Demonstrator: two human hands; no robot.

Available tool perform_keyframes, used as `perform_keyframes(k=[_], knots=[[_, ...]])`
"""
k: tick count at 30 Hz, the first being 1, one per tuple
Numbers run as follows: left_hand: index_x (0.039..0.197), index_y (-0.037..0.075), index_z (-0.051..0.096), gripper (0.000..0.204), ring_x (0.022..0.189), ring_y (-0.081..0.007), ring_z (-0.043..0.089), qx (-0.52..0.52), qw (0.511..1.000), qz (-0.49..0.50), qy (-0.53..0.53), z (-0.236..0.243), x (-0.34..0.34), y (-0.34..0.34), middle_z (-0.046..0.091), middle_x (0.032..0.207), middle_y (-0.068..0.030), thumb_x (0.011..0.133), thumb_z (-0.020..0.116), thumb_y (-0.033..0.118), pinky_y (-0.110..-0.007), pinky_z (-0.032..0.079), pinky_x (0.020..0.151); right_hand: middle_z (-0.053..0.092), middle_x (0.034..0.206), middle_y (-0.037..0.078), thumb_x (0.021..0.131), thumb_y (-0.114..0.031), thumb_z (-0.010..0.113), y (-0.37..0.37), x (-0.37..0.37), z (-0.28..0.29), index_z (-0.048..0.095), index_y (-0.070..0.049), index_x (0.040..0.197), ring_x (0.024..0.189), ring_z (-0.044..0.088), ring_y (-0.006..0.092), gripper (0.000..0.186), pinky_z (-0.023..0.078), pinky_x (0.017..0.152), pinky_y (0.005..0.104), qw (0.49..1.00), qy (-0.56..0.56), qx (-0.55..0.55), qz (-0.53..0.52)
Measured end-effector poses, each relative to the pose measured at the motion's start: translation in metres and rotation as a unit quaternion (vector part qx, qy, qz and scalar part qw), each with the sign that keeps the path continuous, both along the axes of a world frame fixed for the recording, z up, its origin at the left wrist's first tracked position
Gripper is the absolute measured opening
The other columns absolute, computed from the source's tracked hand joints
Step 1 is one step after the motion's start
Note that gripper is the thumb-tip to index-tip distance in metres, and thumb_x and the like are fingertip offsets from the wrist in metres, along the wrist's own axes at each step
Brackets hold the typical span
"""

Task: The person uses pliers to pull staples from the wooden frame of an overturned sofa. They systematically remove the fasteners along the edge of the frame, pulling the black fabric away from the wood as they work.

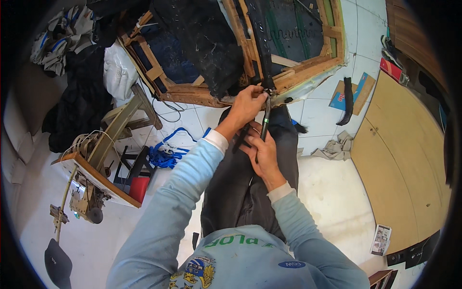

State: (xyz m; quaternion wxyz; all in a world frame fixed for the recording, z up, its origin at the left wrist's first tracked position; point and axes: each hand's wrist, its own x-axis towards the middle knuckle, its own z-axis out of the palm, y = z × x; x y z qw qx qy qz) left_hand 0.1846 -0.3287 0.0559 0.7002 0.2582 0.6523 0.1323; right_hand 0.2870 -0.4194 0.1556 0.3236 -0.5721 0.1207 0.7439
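Observation:
My right hand (264, 156) is wrapped round the black handles of a pair of pliers (266, 115), whose handles stand apart. The metal jaws reach the near corner of a wooden furniture frame (296, 77), where strips of black cloth come together. Beside the jaws my left hand (246, 105) is closed, thumb and fingertips pinched at that same corner. Whatever lies between its fingertips is too small to make out. Black fabric (202, 43) covers part of the frame, and zigzag springs (293, 33) show inside it.
To the left stand a sewing machine table (103, 180) and a wooden trestle (144, 106), with a blue strap (166, 151) on the floor nearby. Black cloth (77, 101) is heaped behind them. On the right are a cardboard piece (358, 94), a grey rag (335, 147) and a tan cabinet (399, 164).

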Motion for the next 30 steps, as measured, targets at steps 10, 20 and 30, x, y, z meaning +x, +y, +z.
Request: perform_keyframes(k=[10, 20, 30], knots=[[0.128, -0.003, 0.075, 0.038, 0.083, -0.015, 0.073, -0.074, 0.995, -0.022, -0.059, 0.006, -0.031, 0.017, 0.078, 0.101, -0.0086, 0.105, 0.073, 0.027, -0.03, 0.061, 0.074, 0.062, 0.142, 0.016, 0.097, 0.003, 0.047, 0.017, -0.04, 0.007, 0.043, 0.0, 0.152, 0.129, 0.064, 0.0275, 0.055, 0.054, 0.11, 0.0527, 0.998, 0.023, 0.015, -0.052], [0.12, 0.0, 0.08, 0.032, 0.078, -0.0125, 0.07, -0.087, 0.992, -0.083, -0.045, -0.003, -0.037, 0.044, 0.076, 0.092, -0.0048, 0.105, 0.072, 0.026, -0.029, 0.059, 0.071, 0.054, 0.144, 0.013, 0.105, -0.009, 0.055, 0.031, -0.075, -0.012, 0.042, -0.005, 0.154, 0.126, 0.062, 0.0264, 0.05, 0.058, 0.102, 0.0514, 0.99, -0.02, 0.0, -0.143], [0.111, -0.003, 0.082, 0.03, 0.082, -0.0132, 0.068, 0.047, 0.967, -0.249, -0.037, -0.027, -0.045, 0.063, 0.076, 0.09, -0.0068, 0.101, 0.074, 0.024, -0.031, 0.056, 0.073, 0.062, 0.109, 0.008, 0.109, -0.038, 0.066, 0.049, -0.111, -0.028, 0.052, -0.007, 0.127, 0.085, 0.062, 0.0163, 0.038, 0.054, 0.068, 0.0324, 0.97, -0.209, -0.097, -0.074]])
